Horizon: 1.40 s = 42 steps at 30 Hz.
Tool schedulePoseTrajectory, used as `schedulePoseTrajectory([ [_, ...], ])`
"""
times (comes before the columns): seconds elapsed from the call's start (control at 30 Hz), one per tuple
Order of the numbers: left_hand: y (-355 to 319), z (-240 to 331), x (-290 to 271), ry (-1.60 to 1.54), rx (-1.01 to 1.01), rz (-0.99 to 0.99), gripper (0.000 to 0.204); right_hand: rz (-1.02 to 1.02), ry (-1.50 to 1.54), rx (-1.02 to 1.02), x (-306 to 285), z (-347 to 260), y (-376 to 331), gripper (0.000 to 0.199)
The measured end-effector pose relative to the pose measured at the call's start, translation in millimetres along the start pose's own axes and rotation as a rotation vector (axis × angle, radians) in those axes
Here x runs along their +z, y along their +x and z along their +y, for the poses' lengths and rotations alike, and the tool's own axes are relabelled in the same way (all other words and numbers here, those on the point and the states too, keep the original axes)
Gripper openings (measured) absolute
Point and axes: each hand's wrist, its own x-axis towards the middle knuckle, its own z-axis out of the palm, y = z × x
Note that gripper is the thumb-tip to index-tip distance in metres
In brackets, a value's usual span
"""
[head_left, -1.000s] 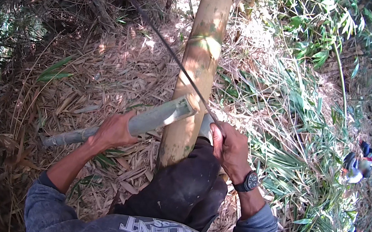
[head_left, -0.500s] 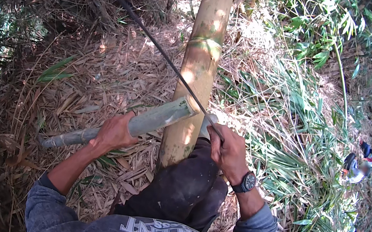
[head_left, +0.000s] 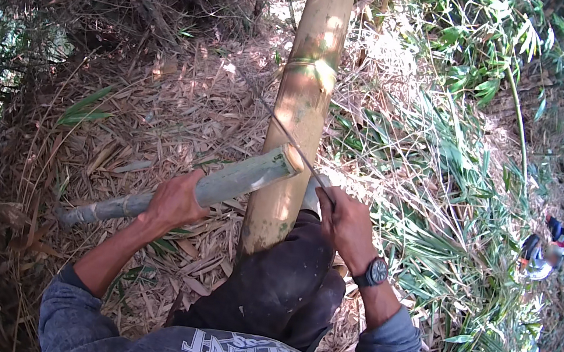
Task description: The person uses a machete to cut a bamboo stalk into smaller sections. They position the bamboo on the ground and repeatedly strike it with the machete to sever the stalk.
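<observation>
Dry leaf litter (head_left: 157, 118) surrounds a thick yellow bamboo trunk (head_left: 301, 105) running from centre toward 12 o'clock; another person (head_left: 545, 253) crouches at 3 o'clock. The left hand (head_left: 177, 203) has its fingers wrapped around a green bamboo pole (head_left: 236, 180), long axis 8-to-2 o'clock, cut end resting on the trunk. The right hand (head_left: 345, 224) grips a thin blade (head_left: 295, 144), drawn lower than a second ago.

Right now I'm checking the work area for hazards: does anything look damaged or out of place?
Nothing stands out. The left hand grips the green bamboo piece resting against the thick bamboo trunk; the right hand holds the blade.
</observation>
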Motion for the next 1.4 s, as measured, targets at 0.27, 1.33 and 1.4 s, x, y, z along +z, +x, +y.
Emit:
schedulePoseTrajectory([
  [0.27, 0, -10, 17, 0.056, 0.071, 0.087, 0.058, -0.144, 0.004, 0.231, 6, 1, 7, 0.026],
  [1.33, 0, 2, -19, -0.064, 0.02, -0.119, 0.063, 0.056, -0.018, 0.003, -11, -13, 12, 0.019],
  [1.4, -2, -1, -21, -0.03, 0.035, -0.103, 0.063, 0.014, -0.074, 0.025, -7, 2, 5, 0.02],
])
